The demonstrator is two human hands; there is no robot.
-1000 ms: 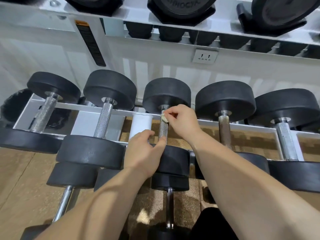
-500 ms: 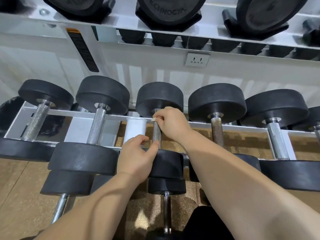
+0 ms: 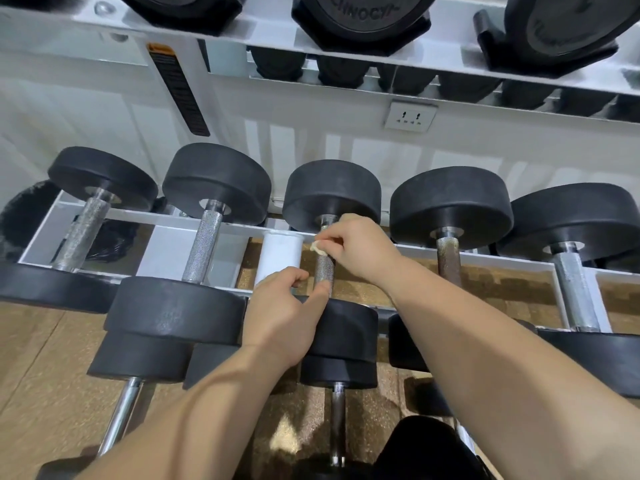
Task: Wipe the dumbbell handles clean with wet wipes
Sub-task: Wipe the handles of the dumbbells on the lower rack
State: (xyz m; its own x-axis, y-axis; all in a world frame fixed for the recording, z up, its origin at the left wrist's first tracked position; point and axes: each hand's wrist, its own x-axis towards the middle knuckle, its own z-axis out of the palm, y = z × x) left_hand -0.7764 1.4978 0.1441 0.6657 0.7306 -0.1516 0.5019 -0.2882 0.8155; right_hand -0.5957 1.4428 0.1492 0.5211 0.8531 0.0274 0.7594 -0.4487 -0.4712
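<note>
Step in hand: wiping the knurled handle (image 3: 324, 270) of the middle dumbbell on the rack's lower tier. The right hand (image 3: 362, 245) pinches a small bunched wet wipe (image 3: 317, 246) between thumb and curled fingers and presses it to the handle's far end, just below the far head (image 3: 332, 192). The left hand (image 3: 282, 315) rests over the near head (image 3: 346, 329), with its thumb tip against the handle's near end. Its fingers are curled beside a white post (image 3: 281, 254); whether they grip anything cannot be told.

Judgement: the length below the wipe appears to await wiping. The next move calls for drawing the wipe toward the near head, with the left thumb giving way.

Room is tight. The post stands close on the left, the rusty-handled dumbbell (image 3: 447, 259) is near on the right, and a white rail (image 3: 485, 252) crosses beneath. Free travel lies along the handle only.
</note>
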